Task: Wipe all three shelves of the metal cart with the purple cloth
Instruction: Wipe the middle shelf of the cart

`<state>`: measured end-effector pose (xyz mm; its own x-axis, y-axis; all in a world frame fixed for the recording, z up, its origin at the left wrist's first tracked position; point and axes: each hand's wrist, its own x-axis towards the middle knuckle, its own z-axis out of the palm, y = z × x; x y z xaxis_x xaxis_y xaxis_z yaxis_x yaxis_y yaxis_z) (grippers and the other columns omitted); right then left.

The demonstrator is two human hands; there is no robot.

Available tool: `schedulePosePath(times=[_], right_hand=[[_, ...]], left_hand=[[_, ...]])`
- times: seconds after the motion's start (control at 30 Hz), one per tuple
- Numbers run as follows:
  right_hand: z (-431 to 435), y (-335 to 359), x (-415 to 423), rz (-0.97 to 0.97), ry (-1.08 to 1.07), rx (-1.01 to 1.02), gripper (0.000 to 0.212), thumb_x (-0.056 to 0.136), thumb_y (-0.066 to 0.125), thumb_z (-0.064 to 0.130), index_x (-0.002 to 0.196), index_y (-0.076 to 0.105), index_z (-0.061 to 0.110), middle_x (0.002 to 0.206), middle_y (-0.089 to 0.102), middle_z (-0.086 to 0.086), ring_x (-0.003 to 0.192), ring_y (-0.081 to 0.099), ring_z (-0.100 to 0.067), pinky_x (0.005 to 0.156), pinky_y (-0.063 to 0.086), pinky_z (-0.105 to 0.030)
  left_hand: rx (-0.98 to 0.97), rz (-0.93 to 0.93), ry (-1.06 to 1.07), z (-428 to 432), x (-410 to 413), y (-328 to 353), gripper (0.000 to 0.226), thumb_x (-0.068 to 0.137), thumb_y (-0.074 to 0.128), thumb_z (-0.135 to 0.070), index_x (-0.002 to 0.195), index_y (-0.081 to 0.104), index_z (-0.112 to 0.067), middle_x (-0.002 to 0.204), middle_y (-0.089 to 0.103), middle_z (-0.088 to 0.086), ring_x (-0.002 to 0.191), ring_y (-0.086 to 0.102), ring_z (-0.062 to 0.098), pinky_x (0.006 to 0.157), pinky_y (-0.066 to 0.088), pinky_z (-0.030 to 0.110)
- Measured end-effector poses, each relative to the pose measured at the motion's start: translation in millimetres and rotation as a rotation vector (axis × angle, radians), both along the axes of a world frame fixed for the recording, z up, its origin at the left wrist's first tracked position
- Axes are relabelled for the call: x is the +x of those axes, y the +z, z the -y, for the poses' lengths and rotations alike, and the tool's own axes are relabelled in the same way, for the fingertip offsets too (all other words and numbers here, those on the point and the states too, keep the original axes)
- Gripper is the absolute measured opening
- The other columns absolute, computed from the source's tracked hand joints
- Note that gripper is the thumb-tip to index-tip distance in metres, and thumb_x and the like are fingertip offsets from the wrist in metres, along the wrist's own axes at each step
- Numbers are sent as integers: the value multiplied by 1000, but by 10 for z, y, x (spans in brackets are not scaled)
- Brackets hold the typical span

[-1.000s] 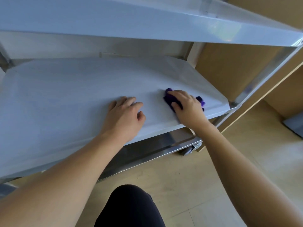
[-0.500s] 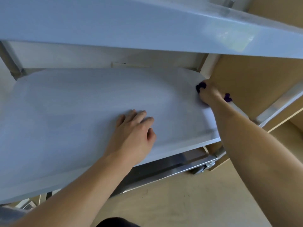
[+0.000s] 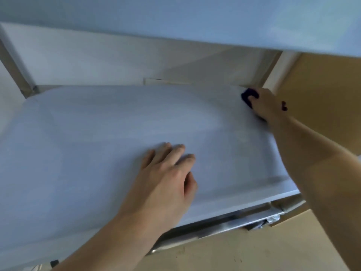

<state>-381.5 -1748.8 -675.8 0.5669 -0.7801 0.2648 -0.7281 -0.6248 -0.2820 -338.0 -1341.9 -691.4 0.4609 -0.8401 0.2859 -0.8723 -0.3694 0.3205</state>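
Note:
The metal cart's middle shelf (image 3: 97, 133) fills most of the view, pale and bare. My right hand (image 3: 267, 106) is at its far right corner, holding the bunched purple cloth (image 3: 248, 96) against the surface; most of the cloth is hidden under the hand, with a small bit showing at the wrist side. My left hand (image 3: 166, 178) rests flat on the shelf near the front edge, fingers spread and straight. The top shelf (image 3: 175, 20) overhangs at the top of the view. Only the front rim of the bottom shelf (image 3: 214, 229) shows below.
A cart upright post (image 3: 273, 75) stands just behind my right hand, another post (image 3: 15, 63) at far left. Wooden cabinet panels (image 3: 316, 90) are close on the right. Light wooden floor (image 3: 234, 255) lies in front of the cart.
My right hand has slid the cloth from the shelf's front right edge back to the far right corner. The left hand stays planted, and the view has moved in closer under the top shelf.

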Motion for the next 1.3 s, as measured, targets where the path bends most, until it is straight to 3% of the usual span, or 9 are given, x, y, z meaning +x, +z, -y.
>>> schedulePosePath(times=[0.17, 0.23, 0.4, 0.53, 0.67, 0.8, 1.0, 1.1, 1.3], right_hand=[[158, 64, 283, -77, -83, 78, 21, 93, 48, 20, 105, 63, 12, 108, 60, -22, 100, 58, -44, 87, 49, -47], [74, 97, 538, -75, 29, 88, 16, 90, 48, 15, 96, 62, 12, 100, 59, -22, 99, 58, -43, 86, 46, -45], [-687, 85, 1297, -23, 382, 121, 23, 91, 52, 16, 109, 64, 10, 116, 62, -20, 108, 59, -37, 95, 47, -45], [-1682, 121, 1650, -74, 769, 154, 39, 95, 54, 13, 134, 55, 10, 139, 53, -12, 128, 48, -24, 107, 33, -27], [-2070, 69, 1367, -126, 961, 253, 42, 98, 54, 16, 139, 50, 24, 144, 48, 5, 125, 41, -2, 103, 23, -7], [-1690, 98, 716, -55, 778, 224, 44, 98, 56, 19, 141, 48, 23, 144, 49, 2, 131, 45, -13, 109, 27, -17], [-1242, 80, -273, -34, 301, 172, 44, 100, 49, 27, 144, 43, 29, 145, 48, 1, 130, 47, -25, 99, 32, -24], [-1680, 64, -124, -50, 361, 102, 44, 99, 49, 22, 143, 45, 22, 148, 45, -5, 131, 45, -30, 109, 32, -34], [-2413, 19, 29, 10, 555, 117, 43, 97, 51, 14, 140, 50, 19, 142, 51, -3, 130, 46, -23, 111, 30, -36]], left_hand=[[-8, 41, 0, 0, -2, -31, 39, 86, 42, -30, 117, 64, -25, 132, 58, -2, 129, 50, 24, 104, 42, 47], [-5, 48, 4, -8, -15, -37, 41, 86, 38, -32, 118, 64, -26, 133, 57, -3, 129, 49, 23, 105, 41, 45], [1, 52, 5, -33, -53, -30, 42, 86, 39, -34, 120, 64, -28, 135, 56, -4, 129, 47, 22, 107, 39, 44], [4, -6, -18, -20, -56, -4, 44, 87, 43, -33, 126, 60, -26, 140, 52, -2, 134, 40, 23, 112, 31, 45], [-15, -6, -26, -26, -34, -20, 40, 88, 48, -29, 124, 63, -22, 136, 55, 1, 130, 43, 25, 110, 32, 46], [-53, -13, -8, -8, -32, -42, 38, 87, 47, -28, 118, 66, -22, 134, 57, 3, 128, 45, 27, 109, 33, 44], [-35, -5, -29, 2, -28, -56, 37, 89, 44, -31, 118, 65, -21, 139, 53, 3, 131, 41, 25, 109, 31, 43], [-37, -7, -16, 8, -22, -40, 34, 88, 45, -29, 114, 66, -20, 134, 55, 3, 127, 43, 26, 106, 32, 41], [-16, 16, -17, 22, -4, -17, 35, 88, 41, -30, 110, 65, -17, 122, 59, -2, 116, 48, 20, 102, 35, 39]])
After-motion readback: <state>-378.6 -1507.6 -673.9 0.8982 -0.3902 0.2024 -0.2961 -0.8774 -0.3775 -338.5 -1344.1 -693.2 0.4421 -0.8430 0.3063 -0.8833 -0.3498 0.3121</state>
